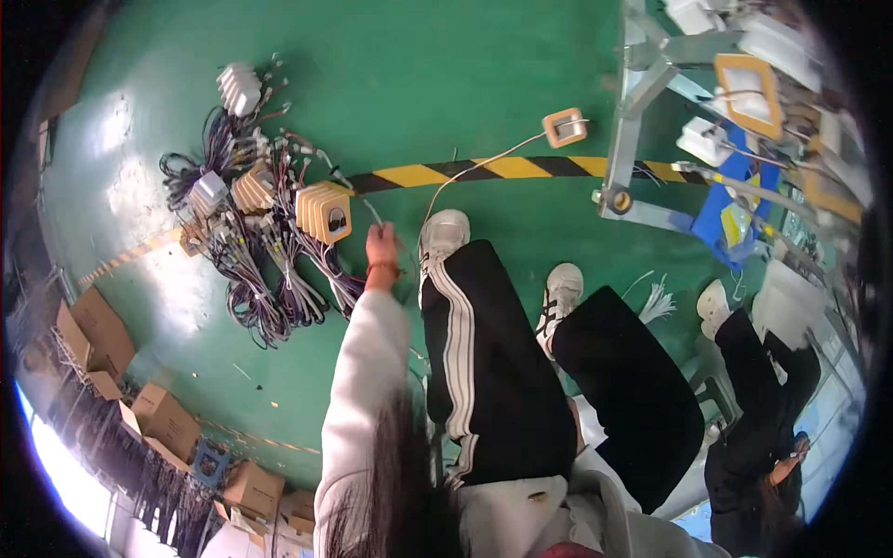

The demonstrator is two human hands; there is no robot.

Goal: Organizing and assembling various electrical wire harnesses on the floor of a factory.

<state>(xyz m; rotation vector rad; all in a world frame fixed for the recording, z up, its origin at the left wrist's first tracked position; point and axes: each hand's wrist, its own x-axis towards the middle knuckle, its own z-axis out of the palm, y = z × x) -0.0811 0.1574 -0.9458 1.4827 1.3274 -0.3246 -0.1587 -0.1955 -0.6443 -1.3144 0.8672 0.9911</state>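
Observation:
My left hand (381, 247) reaches down at the centre-left, its fingers closed on a grey cable (370, 208) that runs up toward the cable pile. Left of the hand stands a stack of square orange-rimmed parts (323, 214), beside bundled dark cables (265, 298) with connectors. A thin cable (488, 160) crosses the striped floor line from near my left shoe to a single square orange-rimmed part (565, 128). Of my right hand only a sliver of skin (578, 426) shows between my legs; its fingers are hidden.
A metal frame (621, 139) stands at the right, with white and orange parts and a blue bag (735, 209). White cable ties (659, 302) lie near my right knee. Another person's legs (749, 372) are at far right. Cardboard boxes (166, 423) line the lower left.

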